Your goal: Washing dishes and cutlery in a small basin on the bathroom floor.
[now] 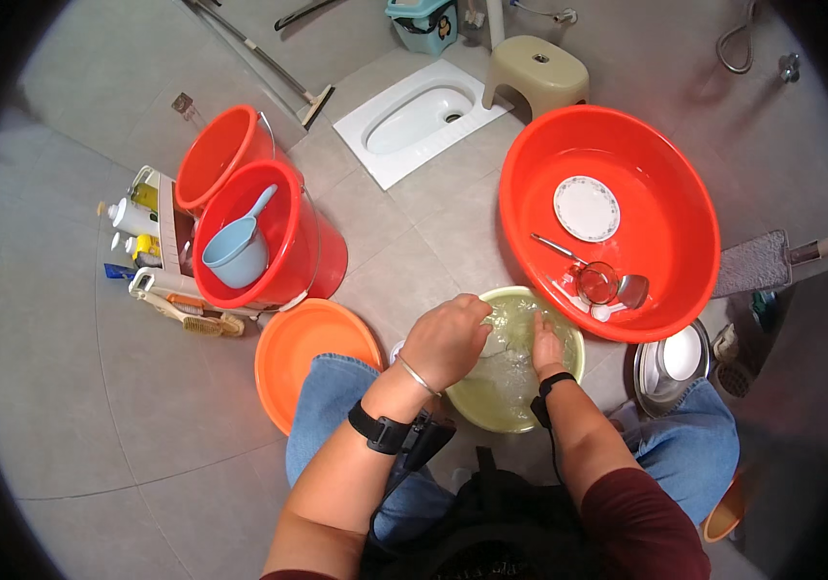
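Note:
Low in front of me stands a pale green basin [579, 355] of rippling, splashing water. My left hand [450, 341] is above its left side, wearing a bangle, with fingers curled; what they hold, if anything, is hidden by the hand. My right hand [546, 344] reaches into the water along the right side, fingertips partly submerged. A faint curved edge shows under the water between the hands, too blurred to name. Just beyond, a big red tub [646, 167] contains a patterned white plate [587, 209], a clear glass mug [597, 283], a metal spatula [633, 291] and white spoons [602, 312].
An orange basin [318, 330] lies to my left. Behind it are red buckets [327, 246], one holding a blue dipper [236, 250], and a caddy of bottles and brushes [167, 217]. Dishes fill a metal bowl [707, 348] at right. A squat toilet [399, 152] and stool [541, 65] stand ahead.

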Tool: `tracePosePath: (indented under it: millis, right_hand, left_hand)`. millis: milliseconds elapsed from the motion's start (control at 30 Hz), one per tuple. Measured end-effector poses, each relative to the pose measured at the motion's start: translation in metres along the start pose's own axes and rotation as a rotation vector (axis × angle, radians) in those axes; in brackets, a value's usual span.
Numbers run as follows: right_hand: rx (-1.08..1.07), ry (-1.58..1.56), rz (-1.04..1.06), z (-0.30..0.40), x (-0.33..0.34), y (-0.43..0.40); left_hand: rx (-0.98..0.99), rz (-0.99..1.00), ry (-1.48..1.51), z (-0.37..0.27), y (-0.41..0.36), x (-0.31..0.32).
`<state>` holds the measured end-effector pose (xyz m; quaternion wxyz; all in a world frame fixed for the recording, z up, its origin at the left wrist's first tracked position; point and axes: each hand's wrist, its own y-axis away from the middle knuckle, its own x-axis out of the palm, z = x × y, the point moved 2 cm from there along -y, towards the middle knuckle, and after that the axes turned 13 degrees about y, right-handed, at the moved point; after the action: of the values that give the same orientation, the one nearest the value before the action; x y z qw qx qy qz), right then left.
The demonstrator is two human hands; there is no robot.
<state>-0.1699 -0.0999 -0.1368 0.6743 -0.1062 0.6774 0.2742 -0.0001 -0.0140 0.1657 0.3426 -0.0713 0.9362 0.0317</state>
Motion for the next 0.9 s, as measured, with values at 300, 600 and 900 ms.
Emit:
tracePosePath:
  millis: [300, 600, 900]
  right_hand:
    - [0.107, -0.047, 0.651, -0.015, 0.026, 0.02]
    - [0.429, -0.905, 1.274, -0.033, 0.015, 0.045]
    - [0.247, -1.651, 1.688, 0.012, -0.04, 0.08]
  left_hand:
    - [0.047, 0.013, -0.009, 0.003, -0.003, 0.004]
    - [0.063, 0.047, 0.023, -0.006, -0.003, 0.006]
    - [0.041, 0.053, -0.019, -0.016, -0.009, 0.011]
